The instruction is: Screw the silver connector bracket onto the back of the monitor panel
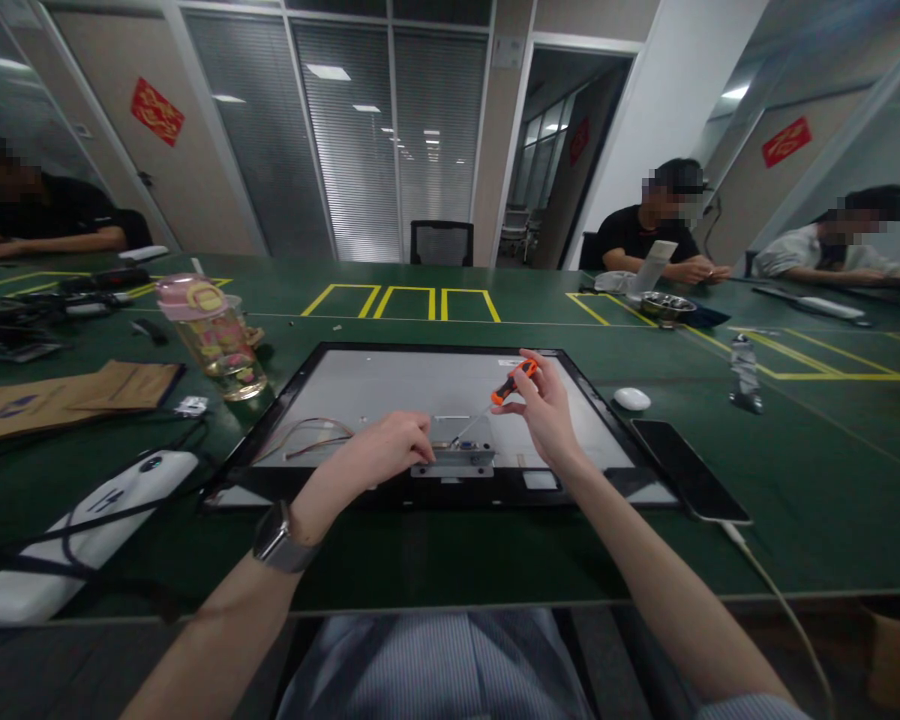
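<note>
A flat display panel (412,375) with a black frame lies back side up on the green table. On its near edge sits a metal bracket (456,462) with a small board and connectors. My left hand (382,450), wearing a watch, is closed on the bracket's left end; its fingertips are partly hidden. My right hand (551,415) grips the orange-and-black handle of a screwdriver (515,382). The thin shaft slants down left, its tip at the board by the bracket. Thin wires (315,425) run across the panel left of the bracket.
Left of the panel are a pink-lidded bottle (214,340), a paper bag (75,400) and a white power strip (97,535) with cables. To the right lie a phone (686,468) on a cable and a white oval case (632,399). Several people sit around the table.
</note>
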The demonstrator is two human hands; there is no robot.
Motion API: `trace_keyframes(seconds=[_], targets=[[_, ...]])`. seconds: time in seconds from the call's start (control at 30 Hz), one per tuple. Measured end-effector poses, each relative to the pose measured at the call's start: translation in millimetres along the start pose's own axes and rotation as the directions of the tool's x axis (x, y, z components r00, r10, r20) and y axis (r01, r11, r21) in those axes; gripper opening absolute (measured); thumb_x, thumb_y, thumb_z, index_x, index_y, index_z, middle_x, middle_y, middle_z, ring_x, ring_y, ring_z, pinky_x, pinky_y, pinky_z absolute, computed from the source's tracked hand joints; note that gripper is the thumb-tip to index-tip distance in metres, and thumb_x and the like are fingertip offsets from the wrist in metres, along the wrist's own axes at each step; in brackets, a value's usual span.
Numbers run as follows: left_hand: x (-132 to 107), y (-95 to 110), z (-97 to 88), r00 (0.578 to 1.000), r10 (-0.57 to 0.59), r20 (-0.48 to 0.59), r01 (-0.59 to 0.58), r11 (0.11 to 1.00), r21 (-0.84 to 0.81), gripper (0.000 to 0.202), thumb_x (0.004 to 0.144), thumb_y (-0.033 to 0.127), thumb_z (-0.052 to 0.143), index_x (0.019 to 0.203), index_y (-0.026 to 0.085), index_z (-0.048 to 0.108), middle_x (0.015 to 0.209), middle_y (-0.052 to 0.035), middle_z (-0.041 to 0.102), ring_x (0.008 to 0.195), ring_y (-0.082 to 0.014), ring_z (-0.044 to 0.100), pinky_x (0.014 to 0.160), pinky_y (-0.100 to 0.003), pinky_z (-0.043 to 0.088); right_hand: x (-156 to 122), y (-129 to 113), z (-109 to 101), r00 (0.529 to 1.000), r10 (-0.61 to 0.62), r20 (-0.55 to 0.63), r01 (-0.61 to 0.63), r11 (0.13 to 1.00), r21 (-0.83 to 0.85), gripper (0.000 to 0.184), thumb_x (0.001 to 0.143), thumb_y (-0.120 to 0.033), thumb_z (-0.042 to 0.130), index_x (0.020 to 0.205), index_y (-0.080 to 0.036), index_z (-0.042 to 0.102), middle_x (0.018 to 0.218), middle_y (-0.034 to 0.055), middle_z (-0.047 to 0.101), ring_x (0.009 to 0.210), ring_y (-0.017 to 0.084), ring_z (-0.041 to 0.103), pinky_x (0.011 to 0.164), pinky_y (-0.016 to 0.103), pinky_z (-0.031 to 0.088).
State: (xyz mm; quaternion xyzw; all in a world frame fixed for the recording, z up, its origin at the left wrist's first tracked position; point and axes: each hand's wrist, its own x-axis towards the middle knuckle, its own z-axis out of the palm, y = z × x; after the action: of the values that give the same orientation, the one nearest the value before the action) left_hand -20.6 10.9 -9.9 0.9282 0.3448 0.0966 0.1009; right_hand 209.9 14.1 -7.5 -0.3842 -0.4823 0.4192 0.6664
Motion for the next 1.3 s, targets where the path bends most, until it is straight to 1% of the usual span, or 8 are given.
trace_keyframes(seconds=[0.17, 0.27, 0.5, 0.67, 0.87, 1.07, 1.3], targets=[[0.9, -0.1, 1.1, 1.000, -0.022, -0.002, 0.022, 1.000, -0.012, 0.017, 0.081, 0.013, 0.060, 0.076, 0.020, 0.074, 0.082, -0.0006, 0.060, 0.073, -0.0106, 0.058, 0.069, -0.021, 0.043, 0.2, 0.2, 0.4, 1.000, -0.001, 0.002, 0.001, 1.000, 0.004, 0.040, 0.077, -0.039, 0.064, 0.112, -0.027, 0.051, 0.087, -0.0022, 0.047, 0.069, 0.014, 0.063, 0.050, 0.029, 0.060], [0.4, -0.3, 2.2, 0.999, -0.034, -0.002, 0.034, 0.999, 0.027, 0.016, 0.080, 0.013, 0.060, 0.072, 0.019, 0.073, 0.080, -0.0008, 0.061, 0.072, -0.0111, 0.058, 0.068, -0.021, 0.043, 0.0, 0.7, 0.8, 1.000, -0.003, 0.005, 0.003, 1.000, 0.005, 0.039, 0.076, -0.039, 0.064, 0.112, -0.027, 0.051, 0.087, -0.0023, 0.047, 0.069, 0.014, 0.063, 0.049, 0.030, 0.060], [-2.5, 2.2, 1.2, 0.999, -0.029, 0.015, 0.027, 0.992, 0.123, 0.017, 0.080, 0.011, 0.059, 0.072, 0.019, 0.073, 0.078, -0.0020, 0.063, 0.070, -0.0118, 0.058, 0.067, -0.022, 0.043, -1.8, 1.1, 2.0, 1.000, -0.022, 0.014, 0.022, 1.000, -0.009, 0.038, 0.079, -0.040, 0.062, 0.112, -0.027, 0.050, 0.090, -0.0019, 0.047, 0.069, 0.014, 0.064, 0.053, 0.032, 0.062], [-3.3, 8.6, -0.8, 1.000, -0.019, 0.005, 0.017, 0.988, 0.151, 0.019, 0.080, 0.009, 0.056, 0.070, 0.016, 0.070, 0.078, -0.0031, 0.063, 0.069, -0.0120, 0.059, 0.066, -0.023, 0.043, -6.3, -2.3, 4.9, 0.996, -0.084, 0.036, 0.086, 0.993, -0.079, 0.038, 0.081, -0.038, 0.059, 0.116, -0.028, 0.047, 0.094, -0.0005, 0.048, 0.068, 0.014, 0.065, 0.055, 0.032, 0.062], [-2.6, 12.5, 1.5, 1.000, 0.002, 0.009, -0.004, 0.980, 0.200, 0.022, 0.081, 0.007, 0.054, 0.066, 0.014, 0.068, 0.073, -0.0034, 0.061, 0.065, -0.0127, 0.057, 0.063, -0.024, 0.044, -11.6, -4.7, 8.1, 0.989, -0.137, 0.064, 0.144, 0.981, -0.130, 0.038, 0.083, -0.035, 0.056, 0.120, -0.031, 0.047, 0.097, 0.0011, 0.049, 0.068, 0.013, 0.064, 0.054, 0.030, 0.061], [-2.6, 18.0, 4.1, 1.000, -0.006, 0.003, 0.005, 0.959, 0.283, 0.022, 0.082, 0.007, 0.051, 0.068, 0.014, 0.066, 0.075, -0.0045, 0.060, 0.067, -0.0135, 0.057, 0.064, -0.025, 0.044, -14.3, -4.1, 9.8, 0.982, -0.167, 0.084, 0.177, 0.976, -0.129, 0.038, 0.083, -0.033, 0.056, 0.120, -0.032, 0.048, 0.100, 0.0015, 0.049, 0.070, 0.013, 0.064, 0.053, 0.029, 0.060], [-3.0, 22.6, 1.3, 1.000, -0.021, 0.003, 0.019, 0.957, 0.288, 0.024, 0.086, 0.009, 0.048, 0.071, 0.014, 0.067, 0.077, -0.0053, 0.059, 0.068, -0.0134, 0.057, 0.067, -0.026, 0.045, -14.5, -2.8, 10.4, 0.981, -0.177, 0.084, 0.187, 0.972, -0.140, 0.038, 0.083, -0.034, 0.056, 0.120, -0.031, 0.047, 0.099, 0.0011, 0.048, 0.075, 0.014, 0.064, 0.053, 0.027, 0.060]])
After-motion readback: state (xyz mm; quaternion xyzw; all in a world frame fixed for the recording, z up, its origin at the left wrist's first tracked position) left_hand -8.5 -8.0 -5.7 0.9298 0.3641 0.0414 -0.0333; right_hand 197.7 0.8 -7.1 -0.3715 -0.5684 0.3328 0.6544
